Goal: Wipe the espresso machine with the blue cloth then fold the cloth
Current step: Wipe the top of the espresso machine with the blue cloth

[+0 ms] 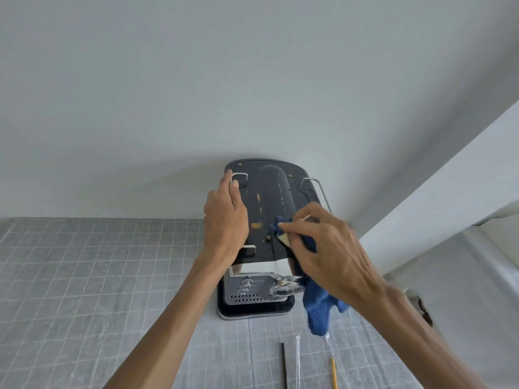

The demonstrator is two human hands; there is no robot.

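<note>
The espresso machine (266, 192) stands against the wall, seen from above, with a dark top panel carrying several yellowish smears. My left hand (224, 220) rests on the machine's left edge, fingers curled over the left metal rail. My right hand (328, 248) presses the blue cloth (320, 310) against the right front part of the top panel. Most of the cloth hangs down below my hand, past the machine's chrome front. The drip tray (252, 311) with its perforated plate shows at the bottom.
The machine sits on a grey gridded mat (84, 276) covering the counter. A black stick (284, 366), a clear wrapper (297, 360) and a yellow pencil-like stick (333, 373) lie near the front. A white wall stands behind, and a white ledge (449, 178) runs on the right.
</note>
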